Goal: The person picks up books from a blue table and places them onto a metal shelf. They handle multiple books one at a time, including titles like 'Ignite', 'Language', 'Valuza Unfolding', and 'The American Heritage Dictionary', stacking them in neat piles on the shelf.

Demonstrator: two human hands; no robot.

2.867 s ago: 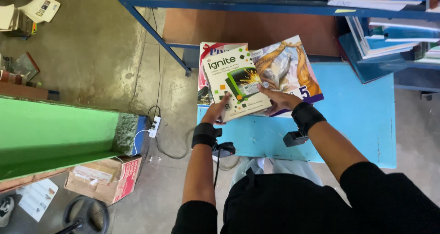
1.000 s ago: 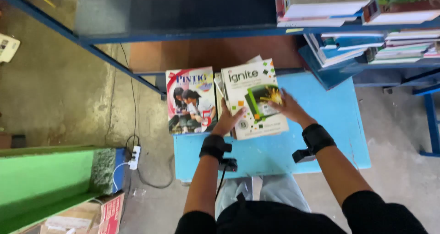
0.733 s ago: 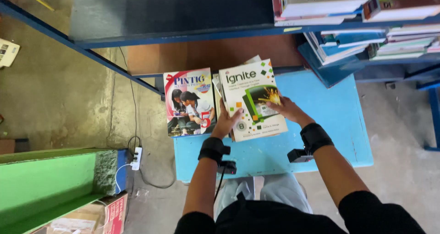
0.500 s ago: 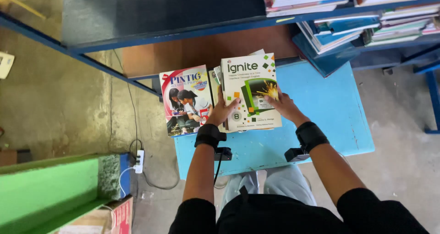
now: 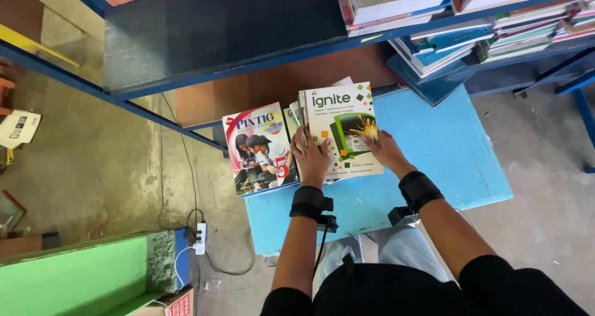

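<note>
Pressing flat with fingers spread, the left hand (image 5: 310, 157) and right hand (image 5: 385, 152) rest on the white-and-green book (image 5: 342, 127) topping a stack on the blue bench (image 5: 446, 161); a red-covered book (image 5: 259, 147) lies just beyond the left fingers.

glossy paper book covers (image 5: 343, 130), matt painted blue table (image 5: 446, 149).

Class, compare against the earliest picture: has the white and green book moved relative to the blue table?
Yes. The white and green book, then lifted, now lies on the blue table atop a stack, under both hands.
</note>
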